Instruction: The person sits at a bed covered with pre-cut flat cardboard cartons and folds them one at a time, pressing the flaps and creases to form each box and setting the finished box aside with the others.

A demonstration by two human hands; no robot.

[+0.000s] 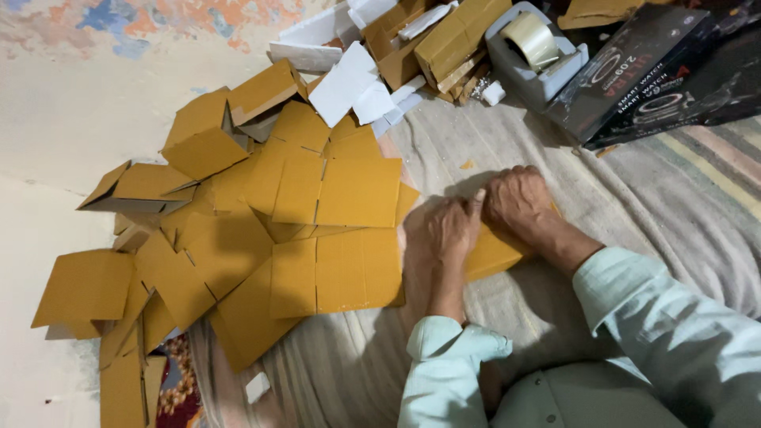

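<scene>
Spread underfoot, a pale grey cloth (pixel 476 150), wrinkled, with striped bands toward three o'clock. Across the nine o'clock side, a big heap of flat brown cardboard blanks (pixel 317 238), overlapping every which way, some half folded. Up at twelve o'clock, folded brown boxes (pixel 452 40) mixed with white foam pieces (pixel 345 83). At one to two o'clock, two black printed cartons (pixel 634 71) lying tilted, just beside a grey tape dispenser (pixel 531 59) with a roll of clear tape on top. Near centre, just right of the heap, a brown cardboard piece (pixel 495 255) flat on the cloth, pinned under both hands. Left hand (pixel 448 230) pressing down on its near edge, fingers curled together against the card. Right hand (pixel 519 202) touching the left at its one o'clock, knuckles up, fingers bunched tight on the card's far edge. Light blue sleeves (pixel 634 317) running back to five o'clock. Small white scrap (pixel 257 387) at seven o'clock.
</scene>
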